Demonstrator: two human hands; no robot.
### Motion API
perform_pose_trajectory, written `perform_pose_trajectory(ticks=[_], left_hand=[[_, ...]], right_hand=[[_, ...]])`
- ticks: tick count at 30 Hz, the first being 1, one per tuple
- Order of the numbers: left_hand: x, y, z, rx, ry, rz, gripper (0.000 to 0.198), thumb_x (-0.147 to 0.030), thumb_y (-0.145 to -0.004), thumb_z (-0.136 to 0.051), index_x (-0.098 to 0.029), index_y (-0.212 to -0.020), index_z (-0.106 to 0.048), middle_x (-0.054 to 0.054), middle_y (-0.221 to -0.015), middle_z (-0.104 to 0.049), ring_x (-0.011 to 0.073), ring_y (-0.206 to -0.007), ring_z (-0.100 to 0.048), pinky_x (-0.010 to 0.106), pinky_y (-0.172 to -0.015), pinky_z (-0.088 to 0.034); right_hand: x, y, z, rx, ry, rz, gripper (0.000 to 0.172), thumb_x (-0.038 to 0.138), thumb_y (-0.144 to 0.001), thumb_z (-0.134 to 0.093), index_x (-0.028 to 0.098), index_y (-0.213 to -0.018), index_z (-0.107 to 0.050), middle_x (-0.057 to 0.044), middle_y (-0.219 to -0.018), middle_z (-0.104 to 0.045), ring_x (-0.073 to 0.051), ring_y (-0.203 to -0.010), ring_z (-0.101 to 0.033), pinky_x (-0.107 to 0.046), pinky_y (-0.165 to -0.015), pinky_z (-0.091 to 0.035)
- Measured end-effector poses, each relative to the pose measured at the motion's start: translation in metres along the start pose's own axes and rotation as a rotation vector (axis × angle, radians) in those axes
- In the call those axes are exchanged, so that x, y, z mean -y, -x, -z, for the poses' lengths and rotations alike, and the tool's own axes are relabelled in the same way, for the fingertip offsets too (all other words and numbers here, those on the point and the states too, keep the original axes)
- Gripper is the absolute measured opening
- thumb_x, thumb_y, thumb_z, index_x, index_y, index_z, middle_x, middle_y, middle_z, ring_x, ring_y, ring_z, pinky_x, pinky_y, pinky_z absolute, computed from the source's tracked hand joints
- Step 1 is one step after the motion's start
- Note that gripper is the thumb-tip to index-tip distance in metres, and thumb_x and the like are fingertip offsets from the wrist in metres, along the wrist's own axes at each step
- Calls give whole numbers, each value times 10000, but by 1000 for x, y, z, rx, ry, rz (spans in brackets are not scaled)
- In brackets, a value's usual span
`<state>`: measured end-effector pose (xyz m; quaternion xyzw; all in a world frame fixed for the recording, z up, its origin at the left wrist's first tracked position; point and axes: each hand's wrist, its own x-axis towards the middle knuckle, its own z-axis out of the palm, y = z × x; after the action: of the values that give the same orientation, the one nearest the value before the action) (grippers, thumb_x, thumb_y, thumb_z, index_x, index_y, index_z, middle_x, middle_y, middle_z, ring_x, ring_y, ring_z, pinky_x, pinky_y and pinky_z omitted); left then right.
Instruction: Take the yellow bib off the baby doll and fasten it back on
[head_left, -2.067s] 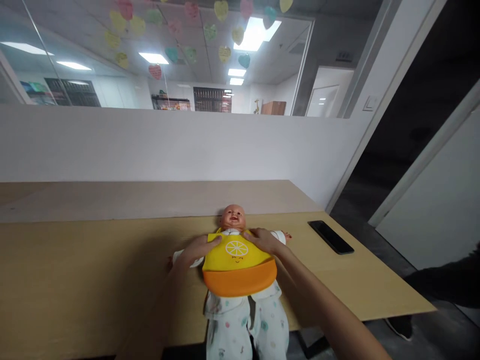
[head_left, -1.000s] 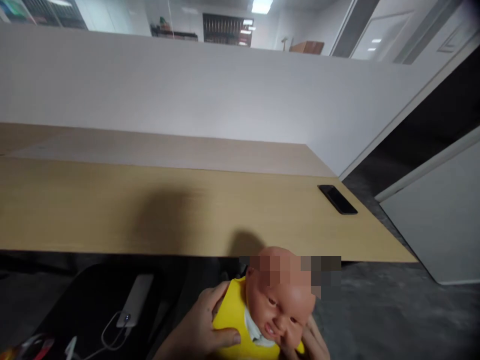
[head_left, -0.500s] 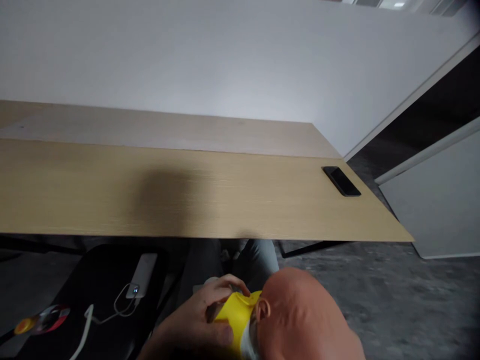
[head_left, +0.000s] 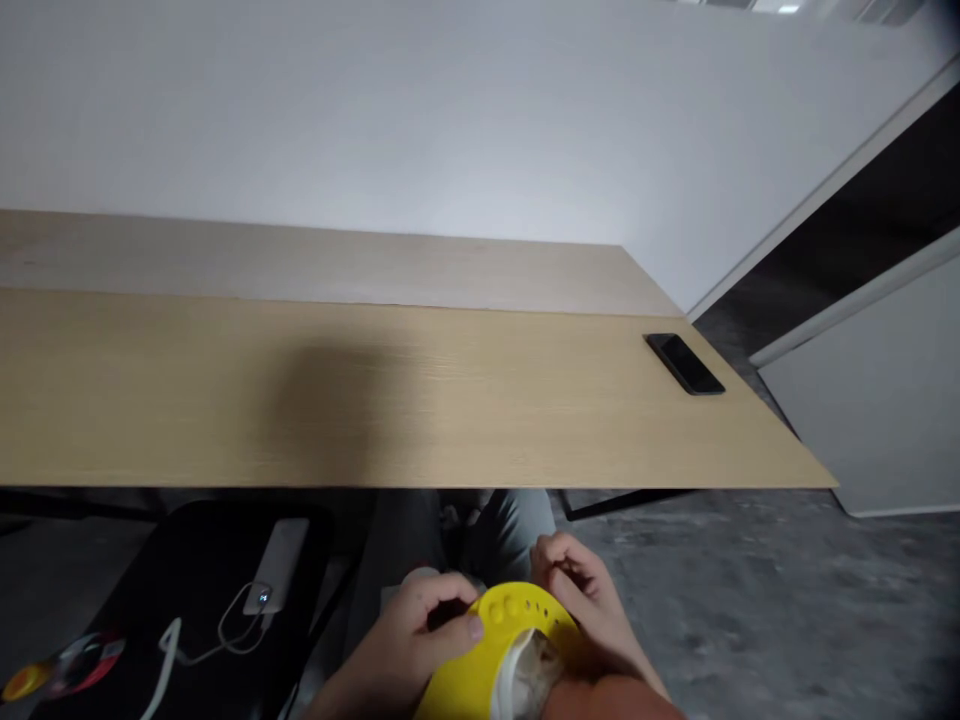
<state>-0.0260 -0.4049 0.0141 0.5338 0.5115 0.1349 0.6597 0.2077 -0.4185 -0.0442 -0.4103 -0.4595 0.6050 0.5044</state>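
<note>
Above the baby doll, the left hand and right hand are both grasping its yellow silicone bib by the holed neck strap, fingers curling around it.

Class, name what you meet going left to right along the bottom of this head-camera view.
power bank → left hand → yellow silicone bib → right hand → grey floor
</note>
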Motion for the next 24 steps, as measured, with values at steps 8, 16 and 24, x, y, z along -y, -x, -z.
perform_pose_trajectory(ticks=[8,16,24], left_hand=[[14,-12,3,28,165,11,393,-534,-780,-680,-158,-895,-703,18,-798,-646,180,-783,-545,254,-690,-419],[1,-14,3,28,75,-30,289,-423,-810,-629,-142,-768,-684,30,-809,-673,181,-772,-562,263,-694,-429],[-12,-14,2,36,-27,-92,289,-385,-860,-582,-139,-860,-734,27,-791,-674,177,-770,-568,245,-663,-401]], right_hand=[[22,-14,-12,158,177,149,89,280,-876,-696,197,-845,-703,-20,-762,-543,-115,-734,-485,-248,-665,-362],[21,-19,-14,282,262,46,395,532,-706,-823,163,-816,-735,-18,-760,-547,-116,-684,-468,-237,-611,-337],[20,-22,-18,357,333,-178,319,401,-778,-767,141,-765,-583,31,-653,-493,-79,-606,-406,-202,-551,-287]])
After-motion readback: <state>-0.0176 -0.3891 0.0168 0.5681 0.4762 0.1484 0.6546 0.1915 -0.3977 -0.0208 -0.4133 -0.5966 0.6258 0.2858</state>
